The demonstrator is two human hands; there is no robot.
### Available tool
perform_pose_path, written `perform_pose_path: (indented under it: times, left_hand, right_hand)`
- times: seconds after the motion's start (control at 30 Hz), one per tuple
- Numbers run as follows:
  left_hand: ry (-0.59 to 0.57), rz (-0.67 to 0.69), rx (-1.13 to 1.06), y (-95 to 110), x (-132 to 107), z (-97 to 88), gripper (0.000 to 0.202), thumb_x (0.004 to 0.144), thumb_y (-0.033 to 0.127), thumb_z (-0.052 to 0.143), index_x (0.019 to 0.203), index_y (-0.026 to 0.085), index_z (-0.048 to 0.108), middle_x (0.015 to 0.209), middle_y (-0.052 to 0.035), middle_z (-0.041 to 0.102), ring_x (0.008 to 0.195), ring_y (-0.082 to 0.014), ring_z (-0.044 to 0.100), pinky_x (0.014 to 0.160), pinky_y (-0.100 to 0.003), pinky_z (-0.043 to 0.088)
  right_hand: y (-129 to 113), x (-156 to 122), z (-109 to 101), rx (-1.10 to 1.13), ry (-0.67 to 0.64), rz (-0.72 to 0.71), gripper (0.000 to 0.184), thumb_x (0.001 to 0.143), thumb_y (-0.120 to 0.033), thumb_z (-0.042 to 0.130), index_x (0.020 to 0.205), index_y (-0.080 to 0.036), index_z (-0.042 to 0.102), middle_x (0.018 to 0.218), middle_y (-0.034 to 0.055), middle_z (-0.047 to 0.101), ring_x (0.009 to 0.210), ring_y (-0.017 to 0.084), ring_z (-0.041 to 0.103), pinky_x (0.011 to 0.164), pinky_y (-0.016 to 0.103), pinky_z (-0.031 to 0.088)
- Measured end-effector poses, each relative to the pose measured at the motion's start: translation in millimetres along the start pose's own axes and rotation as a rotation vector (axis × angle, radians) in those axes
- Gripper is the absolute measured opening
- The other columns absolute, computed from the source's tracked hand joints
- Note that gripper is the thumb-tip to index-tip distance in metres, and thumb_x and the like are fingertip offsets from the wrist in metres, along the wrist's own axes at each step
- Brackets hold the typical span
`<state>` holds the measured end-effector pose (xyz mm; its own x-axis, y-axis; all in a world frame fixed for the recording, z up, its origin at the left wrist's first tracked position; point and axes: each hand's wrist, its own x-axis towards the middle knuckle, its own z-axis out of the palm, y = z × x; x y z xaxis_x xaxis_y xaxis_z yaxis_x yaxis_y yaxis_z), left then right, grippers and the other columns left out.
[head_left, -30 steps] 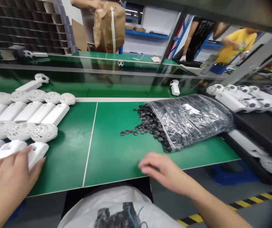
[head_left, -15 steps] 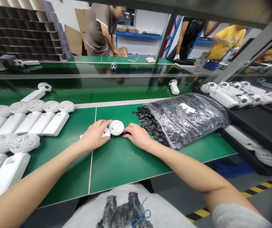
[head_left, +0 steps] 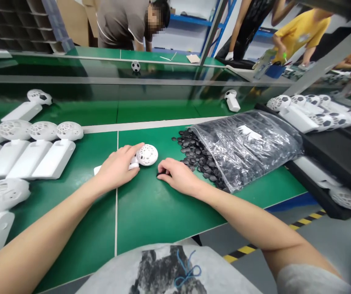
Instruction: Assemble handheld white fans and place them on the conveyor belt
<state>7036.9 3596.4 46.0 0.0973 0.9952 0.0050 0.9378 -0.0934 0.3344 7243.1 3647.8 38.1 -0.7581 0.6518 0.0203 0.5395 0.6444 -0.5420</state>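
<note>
My left hand [head_left: 118, 167] is closed around the neck of a white plastic piece with a round lattice head [head_left: 148, 155]. Its handle lies under my palm, and one white end shows beyond the wrist side. A short way right of that head, my right hand [head_left: 177, 173] pinches a small black piece [head_left: 160, 174] just over the green table. The two hands are apart. Right of my right hand, many flat black pieces [head_left: 204, 161] spill from the mouth of a clear plastic bag [head_left: 251, 143], which is filled with more of them.
Similar white lattice-headed pieces [head_left: 54, 159] lie in rows at the left. Others with black patches [head_left: 331, 118] rest on a black tray [head_left: 331, 143] at the right. One lies past the white strip [head_left: 233, 101]. Across the bench, a person in grey [head_left: 123, 24] bends over.
My right hand has drawn back from the lattice head, opening a gap, and the black piece now shows at its fingertips. My left hand keeps its hold. The camera view has shifted.
</note>
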Motion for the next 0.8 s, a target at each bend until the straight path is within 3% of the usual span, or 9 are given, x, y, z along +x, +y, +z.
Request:
perform_pose_path:
  times: [0.13,0.2,0.3,0.53,0.67,0.8]
  left_hand:
    - [-0.014,0.053,-0.045,9,-2,2.9,0.062,0.076,0.027,0.048,0.135,0.023,0.031,0.117,-0.0083,0.052,0.108,-0.026,0.048,0.088,-0.039,0.04]
    - [-0.022,0.051,-0.06,11,-2,3.7,0.062,0.076,0.027,0.048,0.135,0.023,0.03,0.117,-0.0083,0.052,0.107,-0.0259,0.048,0.088,-0.039,0.04]
    - [-0.021,0.037,-0.074,12,-1,4.0,0.062,0.076,0.029,0.05,0.135,0.023,0.03,0.119,-0.0083,0.051,0.108,-0.0265,0.049,0.088,-0.039,0.041]
    - [-0.007,0.026,-0.176,12,7,4.3,0.077,0.064,0.054,0.063,0.131,0.026,0.036,0.128,-0.0056,0.05,0.111,-0.0276,0.05,0.087,-0.038,0.043]
    - [0.054,0.024,-0.231,12,10,6.3,0.067,0.065,0.054,0.063,0.123,0.025,0.047,0.122,-0.0031,0.056,0.107,-0.0246,0.054,0.086,-0.035,0.044]
    - [0.072,0.012,-0.292,11,11,7.6,0.063,0.064,0.053,0.065,0.12,0.026,0.05,0.12,-0.001,0.058,0.106,-0.0221,0.055,0.086,-0.033,0.044]
  right_hand:
    - [0,-4,-8,0.105,0.126,-0.124,0.005,0.081,-0.015,0.058,0.084,-0.018,0.06,0.078,0.0009,0.062,0.072,0.013,0.055,0.067,0.025,0.043]
    - [0,-6,-12,0.104,0.221,-0.219,0.007,0.083,-0.017,0.056,0.087,-0.019,0.062,0.085,0.0029,0.065,0.081,0.015,0.058,0.075,0.027,0.044]
    - [-1,-7,-13,0.051,0.265,-0.293,0.009,0.085,-0.02,0.055,0.087,-0.02,0.063,0.087,0.0029,0.067,0.084,0.016,0.059,0.077,0.028,0.042]
    - [-7,4,-3,-0.169,0.307,-0.265,0.008,0.079,-0.025,0.063,0.073,-0.019,0.063,0.084,0.003,0.062,0.083,0.018,0.053,0.072,0.03,0.035]
    - [-12,11,-3,-0.252,0.351,-0.224,0.01,0.076,-0.027,0.066,0.071,-0.02,0.062,0.096,0.0048,0.059,0.089,0.021,0.049,0.075,0.034,0.033]
    - [-15,10,-5,-0.208,0.303,-0.218,0.006,0.081,-0.021,0.06,0.076,-0.019,0.063,0.101,0.005,0.058,0.094,0.02,0.049,0.08,0.036,0.033]
